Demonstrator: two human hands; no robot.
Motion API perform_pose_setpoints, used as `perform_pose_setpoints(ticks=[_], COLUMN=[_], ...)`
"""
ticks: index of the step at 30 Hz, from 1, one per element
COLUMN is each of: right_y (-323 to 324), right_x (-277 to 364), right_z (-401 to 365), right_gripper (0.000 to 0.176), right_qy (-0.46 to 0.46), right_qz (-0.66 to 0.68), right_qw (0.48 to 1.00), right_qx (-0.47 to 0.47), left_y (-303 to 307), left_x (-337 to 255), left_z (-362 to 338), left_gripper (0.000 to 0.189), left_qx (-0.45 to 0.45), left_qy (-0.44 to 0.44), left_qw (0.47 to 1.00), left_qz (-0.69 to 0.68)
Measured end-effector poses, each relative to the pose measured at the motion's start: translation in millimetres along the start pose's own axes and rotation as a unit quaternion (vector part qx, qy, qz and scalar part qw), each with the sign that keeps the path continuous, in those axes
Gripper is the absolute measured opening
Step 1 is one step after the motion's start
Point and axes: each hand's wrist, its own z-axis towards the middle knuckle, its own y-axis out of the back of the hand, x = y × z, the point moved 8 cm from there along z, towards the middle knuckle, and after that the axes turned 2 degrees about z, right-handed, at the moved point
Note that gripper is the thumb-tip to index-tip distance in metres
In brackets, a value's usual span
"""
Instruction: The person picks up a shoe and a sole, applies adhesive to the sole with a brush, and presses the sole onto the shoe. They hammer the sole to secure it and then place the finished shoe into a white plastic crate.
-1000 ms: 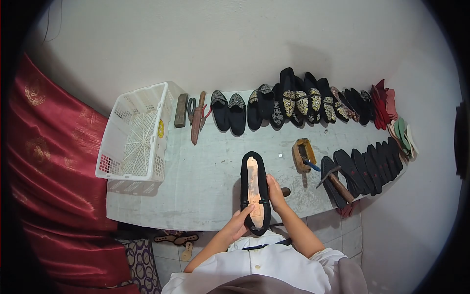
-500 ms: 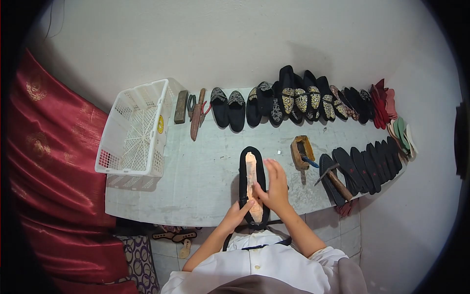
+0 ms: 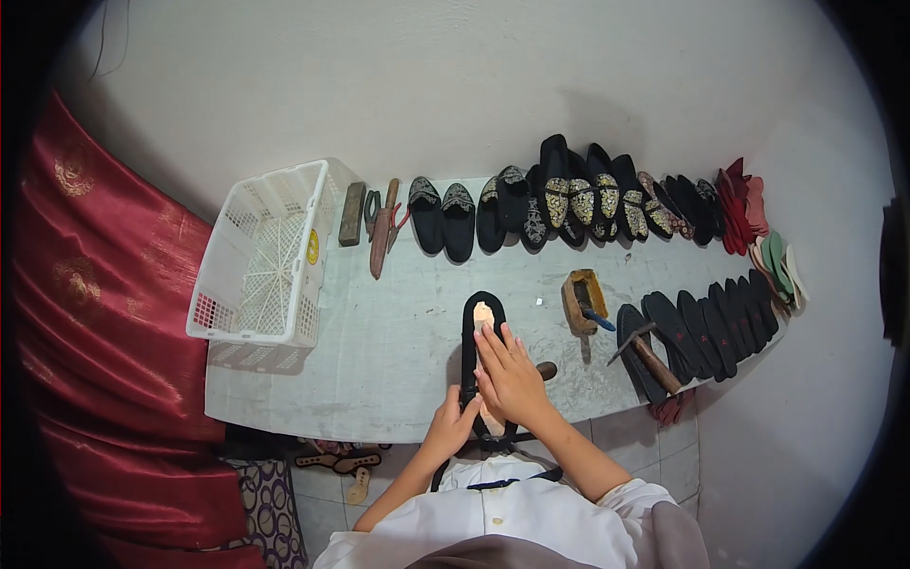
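A black shoe (image 3: pixel 470 327) lies bottom up at the near middle of the table, its pale tan underside (image 3: pixel 483 311) framed by a folded-over black edge. My left hand (image 3: pixel 450 422) grips it by the near left side, thumb on the underside by the heel. Across the middle of the underside my right hand (image 3: pixel 512 381) rests flat with fingers stretched out, hiding much of it. Just right of that hand a rounded dark brown end (image 3: pixel 547 371) of some object shows; the rest is hidden.
A white plastic basket (image 3: pixel 256 334) stands at left. Beside it are a dark block (image 3: pixel 352 213), a sheathed knife (image 3: pixel 381 242) and red-handled pliers (image 3: pixel 403 216). Finished shoes (image 3: pixel 459 232) line the back. At right are a glue box (image 3: pixel 575 308), a hammer (image 3: pixel 654 363) and black soles (image 3: pixel 697 327).
My right hand has moved from the shoe's right side onto its underside and now lies flat there. The left hand keeps its grip, and the camera view has shifted slightly.
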Motion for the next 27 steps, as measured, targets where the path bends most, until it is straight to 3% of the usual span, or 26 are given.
perform_pose_setpoints(ticks=[12,19,22,27], right_y=[7.3,20.0,21.0,25.9], right_x=[-10.1,-24.0,-28.8,-35.5], right_z=[-1.0,1.3,-0.8,-5.2], right_gripper=[0.049,0.047,0.047,0.045], right_qy=[0.04,0.073,0.082,0.093], right_qz=[0.075,0.098,0.111,0.135], right_qw=[0.996,0.991,0.989,0.986], right_qx=[0.017,0.048,0.052,0.029], left_y=[18.4,15.3,11.4,5.5], left_x=[-23.6,-47.2,-38.2,-34.2], left_z=[15.9,39.3,47.7,51.5], left_gripper=[0.035,0.047,0.05,0.051], left_qx=[-0.129,-0.135,-0.153,-0.154], left_qy=[-0.109,-0.169,-0.156,-0.134], left_qw=[0.984,0.976,0.975,0.979], left_qz=[0.054,-0.009,0.036,-0.015])
